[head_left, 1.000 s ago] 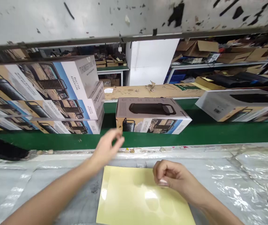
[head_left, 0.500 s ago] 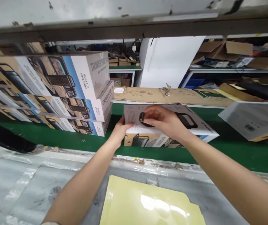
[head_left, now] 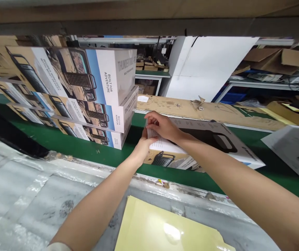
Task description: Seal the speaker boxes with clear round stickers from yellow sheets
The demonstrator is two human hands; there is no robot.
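A printed speaker box [head_left: 201,129] lies flat on the green bench, its white face with a black speaker picture turned up. My left hand [head_left: 141,150] grips the box's left end, thumb resting on the top face and fingers down the end. Just above that same end is my right hand [head_left: 161,127], fingertips pinched together near the left edge. Whatever the pinch holds, if anything, is too small to make out. My right forearm crosses over the box and covers part of its front.
Printed boxes [head_left: 104,83] stand stacked at the left. Another white box [head_left: 290,150] lies tilted at the right. Glossy yellow sheets [head_left: 149,223] lie on the plastic-covered near surface. A cardboard strip [head_left: 170,103] runs behind the green bench [head_left: 107,158]; a beam [head_left: 139,26] spans overhead.
My right hand has moved left from over the speaker picture to the box's left edge. My left hand still grips that end. The camera view has shifted and tilted slightly.
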